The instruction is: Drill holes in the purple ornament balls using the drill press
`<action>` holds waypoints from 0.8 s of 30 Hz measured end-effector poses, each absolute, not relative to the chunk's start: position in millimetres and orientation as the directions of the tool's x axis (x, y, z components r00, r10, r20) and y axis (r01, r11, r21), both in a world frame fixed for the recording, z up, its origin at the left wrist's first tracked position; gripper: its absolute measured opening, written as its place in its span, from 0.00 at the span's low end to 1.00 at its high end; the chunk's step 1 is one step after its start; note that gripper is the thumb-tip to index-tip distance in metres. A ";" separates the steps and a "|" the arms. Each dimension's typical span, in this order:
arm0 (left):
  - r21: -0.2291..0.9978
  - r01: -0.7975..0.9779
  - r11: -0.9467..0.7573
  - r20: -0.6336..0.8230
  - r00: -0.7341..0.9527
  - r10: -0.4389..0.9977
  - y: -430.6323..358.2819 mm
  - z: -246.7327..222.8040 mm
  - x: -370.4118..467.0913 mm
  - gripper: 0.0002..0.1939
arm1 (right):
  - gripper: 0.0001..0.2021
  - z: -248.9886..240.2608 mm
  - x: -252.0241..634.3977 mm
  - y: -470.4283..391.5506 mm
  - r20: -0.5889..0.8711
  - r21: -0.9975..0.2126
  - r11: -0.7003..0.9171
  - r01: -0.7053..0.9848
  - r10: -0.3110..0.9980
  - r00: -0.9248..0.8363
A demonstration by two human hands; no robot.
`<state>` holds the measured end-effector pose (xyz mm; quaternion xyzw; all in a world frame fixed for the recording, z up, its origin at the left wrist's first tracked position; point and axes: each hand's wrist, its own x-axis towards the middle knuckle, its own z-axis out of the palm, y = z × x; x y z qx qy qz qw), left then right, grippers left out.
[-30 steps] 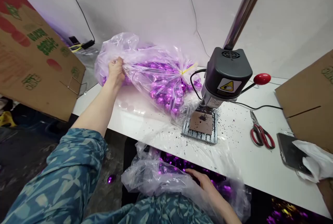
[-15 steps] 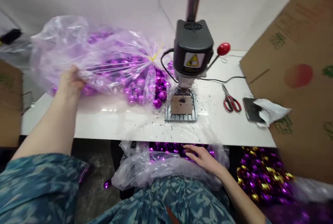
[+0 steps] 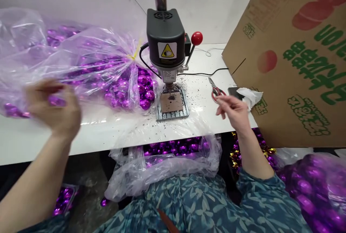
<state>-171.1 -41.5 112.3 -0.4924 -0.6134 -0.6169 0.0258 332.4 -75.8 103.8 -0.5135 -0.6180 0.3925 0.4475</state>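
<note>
In the head view, my left hand (image 3: 55, 108) is raised in front of the clear plastic bag (image 3: 113, 54) of shiny purple balls, tied with a yellow tie. It is blurred, with fingers loosely bent and a gap showing between them; nothing shows in it. My right hand (image 3: 235, 113) hovers over the right of the table, its fingertips at the handles of red-handled scissors (image 3: 214, 90). Those fingers are bent but not visibly closed round the handles, partly hiding them. In my lap, an open plastic bag (image 3: 162, 170) holds more purple balls (image 3: 183, 148).
A small drill press (image 3: 167, 42) with a red-knobbed lever (image 3: 196, 39) stands mid-table. Under it lies a brown board (image 3: 171, 102) amid dark shavings. Crumpled tissue (image 3: 250, 96) rests on a dark flat object (image 3: 234, 92) beside a big cardboard box (image 3: 297, 74). More bagged purple balls (image 3: 310, 193) sit lower right.
My left hand has let go of the tied bag and come back toward me. My right hand has left the lap bag and moved up and right to the scissors. The view has shifted right.
</note>
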 end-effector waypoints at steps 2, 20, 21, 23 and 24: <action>0.590 0.669 -0.452 0.700 -0.144 0.699 -68.0 107.2 -127.5 0.06 | 0.26 117.0 331.5 -56.1 0.269 -0.931 0.254 0.262 0.963 0.026; 0.891 0.445 -0.090 -0.325 0.762 0.560 -188.2 11.4 -50.3 0.21 | 0.25 37.8 302.0 -65.7 -0.198 -0.684 0.173 0.708 0.891 -0.409; 0.893 0.438 -0.105 -0.289 0.737 0.611 -183.6 11.6 -52.3 0.21 | 0.25 39.7 304.3 -64.5 -0.181 -0.681 0.168 0.713 0.905 -0.386; 0.903 0.407 -0.137 -0.191 0.666 0.721 -168.6 19.2 -55.0 0.19 | 0.25 50.6 307.1 -62.8 -0.128 -0.693 0.187 0.696 0.918 -0.375; 0.906 0.393 -0.155 -0.140 0.624 0.769 -158.8 26.6 -55.5 0.17 | 0.25 59.1 307.5 -62.2 -0.089 -0.706 0.210 0.676 0.921 -0.380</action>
